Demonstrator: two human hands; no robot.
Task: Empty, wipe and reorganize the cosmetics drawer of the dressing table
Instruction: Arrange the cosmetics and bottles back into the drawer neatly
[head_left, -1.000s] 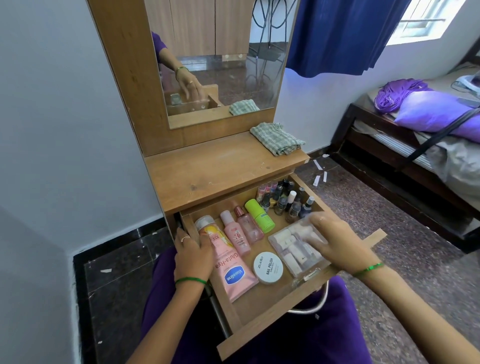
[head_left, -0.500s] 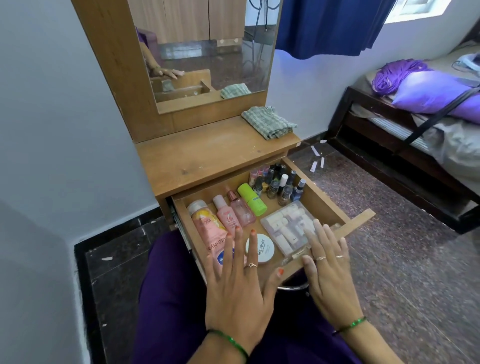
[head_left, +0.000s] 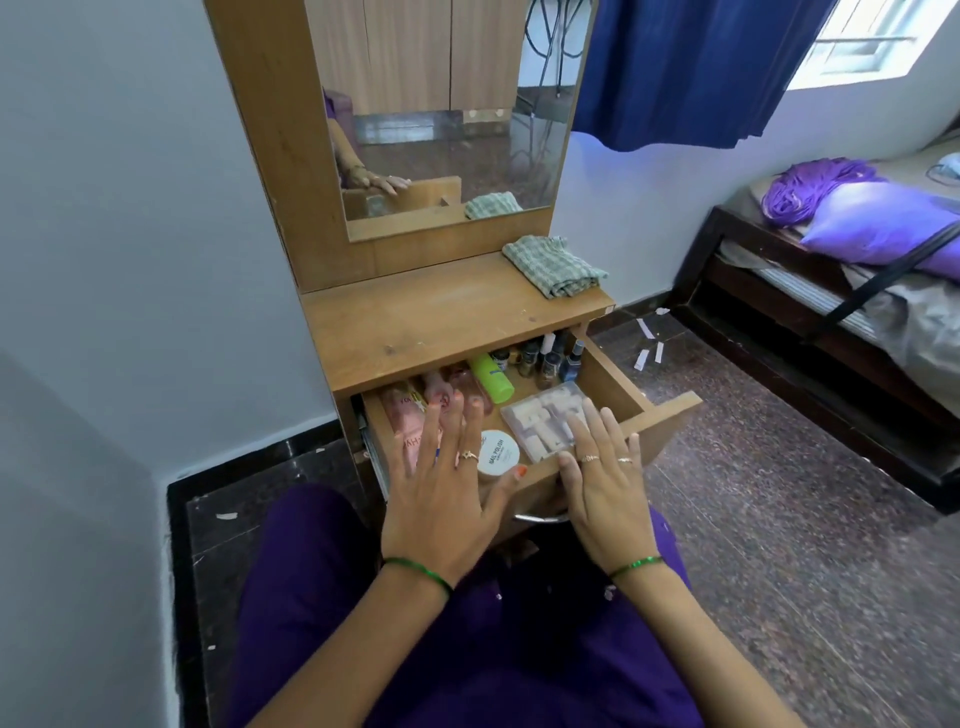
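a home bedroom: mirrored dressing table (head_left: 447, 317), bed (head_left: 831, 291) (purple pillow (head_left: 878, 223)), curtained window (head_left: 852, 47).

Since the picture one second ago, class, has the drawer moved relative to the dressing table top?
Yes. The drawer has slid inward under the table top, whose front edge now covers the bottles at the back.

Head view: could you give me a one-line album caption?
Both open hands, left hand and right hand, hover over the cosmetics-filled drawer.
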